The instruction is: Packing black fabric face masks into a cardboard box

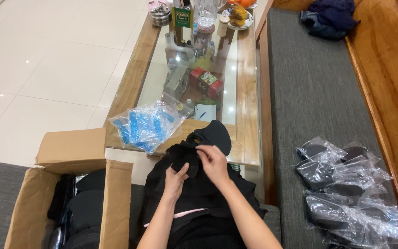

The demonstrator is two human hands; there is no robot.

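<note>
Handling one black cloth piece (187, 159): left hand (175, 179) grips underneath, right hand (213, 161) pinches its top edge. Bagged pieces (351, 184) stacked far right; open box (70, 203) of more at left.

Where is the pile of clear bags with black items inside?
In the head view, the pile of clear bags lies at the lower right on the grey sofa cushion, beside the wooden backrest, to the right of the right hand.

White tiled floor (47, 60) w/ light glare, glass-topped wooden coffee table (130, 87) in middle, grey cushioned bench (309, 92) w/ wooden back (388, 83) at right.
</note>
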